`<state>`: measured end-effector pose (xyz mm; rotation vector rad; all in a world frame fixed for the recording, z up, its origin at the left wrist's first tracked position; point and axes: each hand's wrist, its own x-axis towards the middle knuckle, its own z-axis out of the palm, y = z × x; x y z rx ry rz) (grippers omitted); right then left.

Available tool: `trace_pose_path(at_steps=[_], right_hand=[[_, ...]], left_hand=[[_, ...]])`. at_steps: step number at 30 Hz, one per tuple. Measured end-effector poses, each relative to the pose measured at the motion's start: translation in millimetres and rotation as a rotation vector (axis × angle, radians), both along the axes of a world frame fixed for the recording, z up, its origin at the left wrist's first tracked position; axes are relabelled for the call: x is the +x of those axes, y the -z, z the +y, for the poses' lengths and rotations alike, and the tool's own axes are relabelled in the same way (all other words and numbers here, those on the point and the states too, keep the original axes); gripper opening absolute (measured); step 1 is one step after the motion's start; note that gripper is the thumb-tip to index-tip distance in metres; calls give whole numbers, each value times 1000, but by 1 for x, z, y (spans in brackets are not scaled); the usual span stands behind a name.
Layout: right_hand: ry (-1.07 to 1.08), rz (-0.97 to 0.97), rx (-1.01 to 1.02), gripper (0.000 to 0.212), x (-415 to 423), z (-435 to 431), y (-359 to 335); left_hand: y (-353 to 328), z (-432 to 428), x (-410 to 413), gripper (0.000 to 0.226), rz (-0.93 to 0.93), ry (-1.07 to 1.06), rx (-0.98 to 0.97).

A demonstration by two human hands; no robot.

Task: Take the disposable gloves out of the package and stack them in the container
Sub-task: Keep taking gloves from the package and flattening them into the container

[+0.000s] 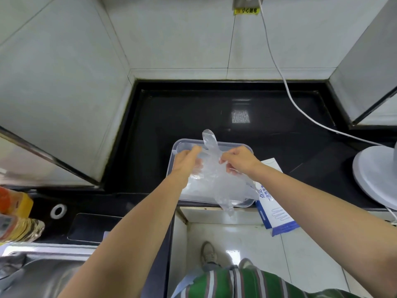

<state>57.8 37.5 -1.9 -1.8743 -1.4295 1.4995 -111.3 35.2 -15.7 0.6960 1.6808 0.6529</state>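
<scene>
A clear plastic container (234, 145) sits on the black counter near its front edge. Both hands are over it and hold a thin transparent disposable glove (211, 168) spread between them. My left hand (187, 161) pinches the glove's left side and my right hand (239, 159) pinches its right side. One glove finger sticks up past the container's far rim, another hangs over the near rim. More clear gloves lie inside the container under my hands. The white and blue glove package (274, 211) lies just right of the container, partly under my right forearm, overhanging the counter edge.
A white cable (285, 82) runs from the wall socket across the counter to a white round fan base (376, 175) at the right. A steel sink (43, 274) and bottles (15, 216) are at the lower left. Tiled walls enclose the counter corner.
</scene>
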Motion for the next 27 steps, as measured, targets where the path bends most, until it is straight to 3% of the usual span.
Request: trace_pose_path(at_steps=[2, 7, 9, 11, 13, 15, 17, 19, 21, 23, 25, 27], right_hand=[[-16, -15, -37, 20, 1, 1, 0], [50, 14, -24, 9, -3, 3, 8], [152, 0, 156, 19, -5, 4, 14], [188, -138, 452, 29, -6, 7, 16], [163, -202, 737, 21, -9, 7, 10], [110, -90, 835, 11, -15, 4, 2], [-5, 62, 702, 10, -23, -2, -5], [-192, 70, 414, 11, -29, -5, 1], [-368, -125, 91, 24, -31, -5, 19], [-462, -318, -93, 48, -28, -6, 37], [-461, -349, -188, 64, -23, -8, 50], [-464, -348, -204, 69, -22, -9, 56]], left_hand=[[3, 2, 0, 33, -14, -2, -20], [22, 0, 0, 26, 261, 133, 64], [23, -3, -3, 28, 466, 250, 148], [20, -10, -5, 26, 655, 374, 211], [21, -14, -5, 31, 744, 440, 237], [24, -14, -3, 31, 763, 454, 220], [27, -14, 0, 32, 776, 474, 195], [31, -15, 2, 37, 816, 529, 174], [35, -19, 1, 50, 878, 603, 157], [41, -17, -2, 61, 905, 643, 139], [44, -16, -5, 67, 919, 661, 105], [47, -14, -5, 61, 1067, 707, 158]])
